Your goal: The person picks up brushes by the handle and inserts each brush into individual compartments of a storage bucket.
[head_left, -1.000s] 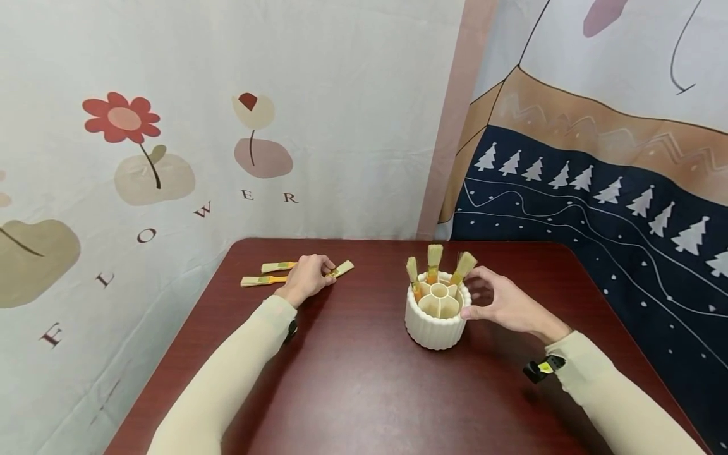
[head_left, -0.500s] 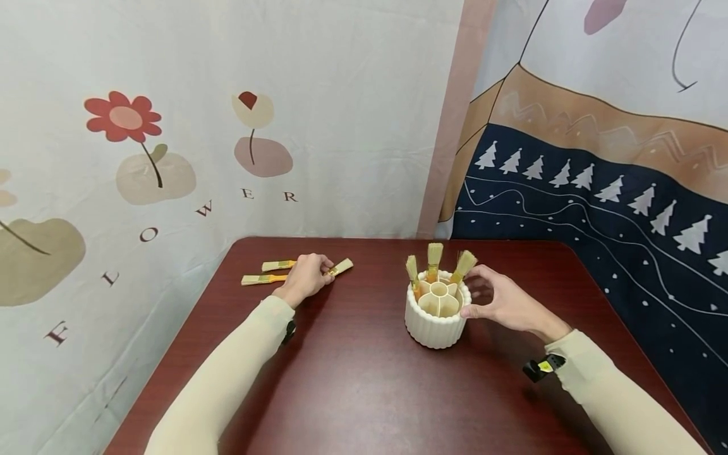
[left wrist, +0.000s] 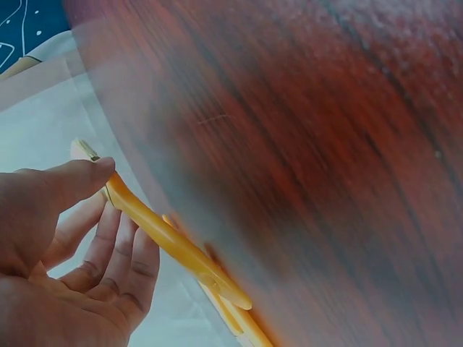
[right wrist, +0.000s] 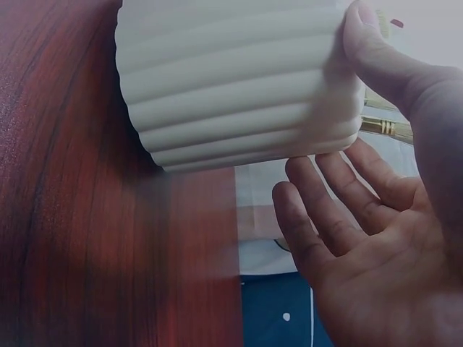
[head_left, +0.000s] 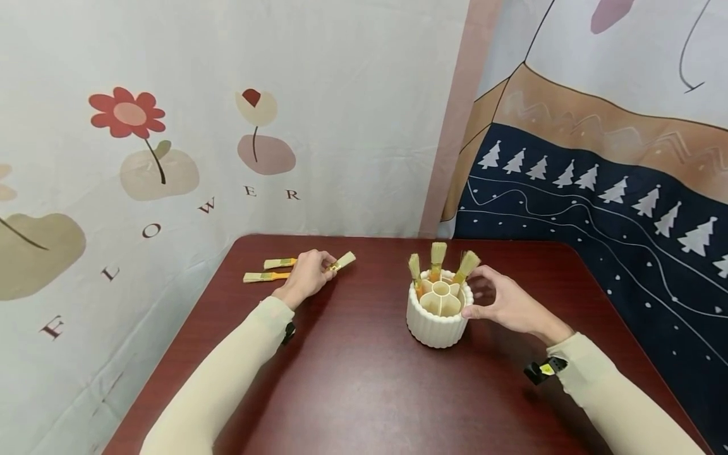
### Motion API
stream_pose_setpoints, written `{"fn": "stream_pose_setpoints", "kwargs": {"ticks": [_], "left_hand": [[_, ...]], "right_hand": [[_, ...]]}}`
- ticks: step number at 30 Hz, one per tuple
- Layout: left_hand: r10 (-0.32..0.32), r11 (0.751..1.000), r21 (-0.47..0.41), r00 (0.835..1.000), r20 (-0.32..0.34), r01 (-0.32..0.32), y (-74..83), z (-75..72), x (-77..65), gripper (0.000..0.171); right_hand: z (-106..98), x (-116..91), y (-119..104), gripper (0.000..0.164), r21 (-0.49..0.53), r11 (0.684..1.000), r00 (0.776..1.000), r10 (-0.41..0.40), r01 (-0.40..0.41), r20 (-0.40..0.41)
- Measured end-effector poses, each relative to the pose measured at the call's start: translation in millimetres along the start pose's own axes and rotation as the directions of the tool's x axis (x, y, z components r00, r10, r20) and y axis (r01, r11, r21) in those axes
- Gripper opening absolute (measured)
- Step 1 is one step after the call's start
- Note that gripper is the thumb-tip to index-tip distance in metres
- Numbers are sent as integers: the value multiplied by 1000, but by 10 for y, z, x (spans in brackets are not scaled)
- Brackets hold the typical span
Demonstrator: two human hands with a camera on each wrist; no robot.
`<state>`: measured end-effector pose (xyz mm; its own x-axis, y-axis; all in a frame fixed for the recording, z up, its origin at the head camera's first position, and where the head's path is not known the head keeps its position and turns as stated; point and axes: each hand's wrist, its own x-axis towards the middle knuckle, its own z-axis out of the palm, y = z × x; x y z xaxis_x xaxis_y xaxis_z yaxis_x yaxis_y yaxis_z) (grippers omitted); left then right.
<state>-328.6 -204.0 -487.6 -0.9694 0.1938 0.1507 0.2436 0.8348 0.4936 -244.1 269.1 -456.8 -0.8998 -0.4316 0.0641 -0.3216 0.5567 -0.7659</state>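
My left hand (head_left: 309,273) pinches a flat paint brush (head_left: 345,260) between thumb and fingers. In the left wrist view the yellow handle (left wrist: 170,237) slants down from the fingertips. Two more paint brushes lie left of that hand, an upper brush (head_left: 279,263) and a lower brush (head_left: 264,277), their handles partly hidden by it. A round white ribbed brush holder (head_left: 436,327) stands on the table with three brushes upright in it, bristles up. My right hand (head_left: 503,300) holds its right side, thumb at the rim and fingers along the wall, as the right wrist view shows.
The dark red-brown table (head_left: 352,379) has its far edge against a pale printed cloth (head_left: 352,126). At the right hangs a navy cloth (head_left: 569,234) with white trees. Both wrists wear a black strap camera.
The brush in my left hand has risen slightly, its bristles lifting a little. My right hand stays at the holder. The head view has shifted slightly.
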Motion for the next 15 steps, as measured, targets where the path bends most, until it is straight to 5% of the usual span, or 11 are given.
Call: {"fn": "stream_pose_setpoints", "kwargs": {"ticks": [15], "left_hand": [[23, 996, -86, 997, -75, -29, 75, -50, -63, 23]], "right_hand": [[44, -24, -27, 73, -40, 999, 999, 18, -19, -43]]}}
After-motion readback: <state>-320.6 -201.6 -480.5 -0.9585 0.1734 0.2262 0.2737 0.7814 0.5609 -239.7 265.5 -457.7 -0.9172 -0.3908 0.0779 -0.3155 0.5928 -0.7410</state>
